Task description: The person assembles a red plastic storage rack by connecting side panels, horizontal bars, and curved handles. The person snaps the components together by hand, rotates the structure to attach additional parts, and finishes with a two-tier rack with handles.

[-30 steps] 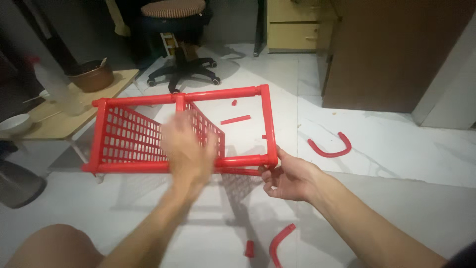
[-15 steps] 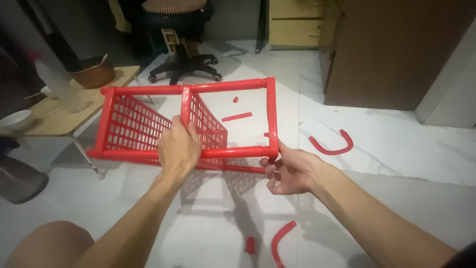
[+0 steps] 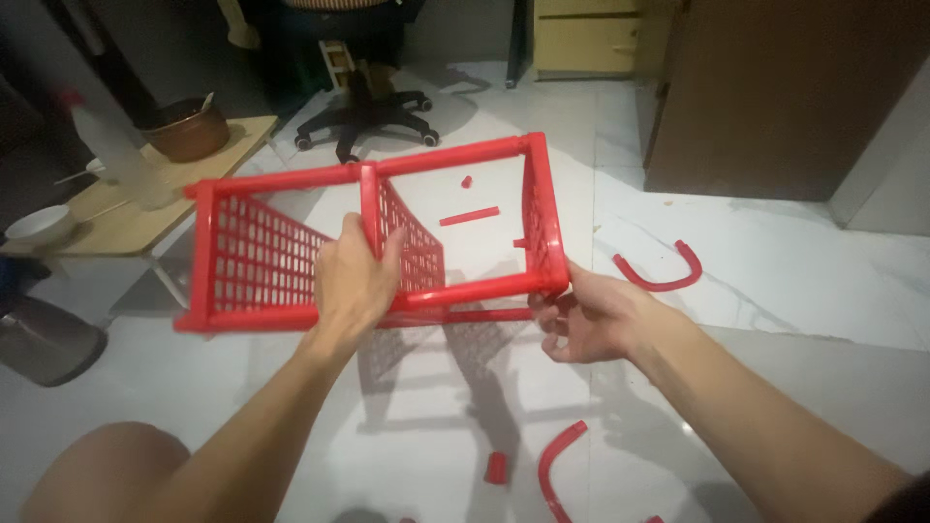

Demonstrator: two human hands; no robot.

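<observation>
A red plastic rack frame with mesh panels is held up above the white marble floor. My left hand grips its middle mesh divider near the front bar. At the frame's front right corner, my right hand holds on from below with its fingers curled. Loose red parts lie on the floor: a short straight bar and a small cap seen through the frame, a U-shaped curved piece to the right, another curved piece and a small stub near me.
A low wooden table at left bears a brown pot, a clear bottle and a white bowl. An office chair base stands behind. A brown cabinet is at the right. My bare knee shows bottom left.
My left hand moved from the front of the frame onto the middle divider and closed on it. The frame has tilted and risen slightly; the right hand stays at the corner.
</observation>
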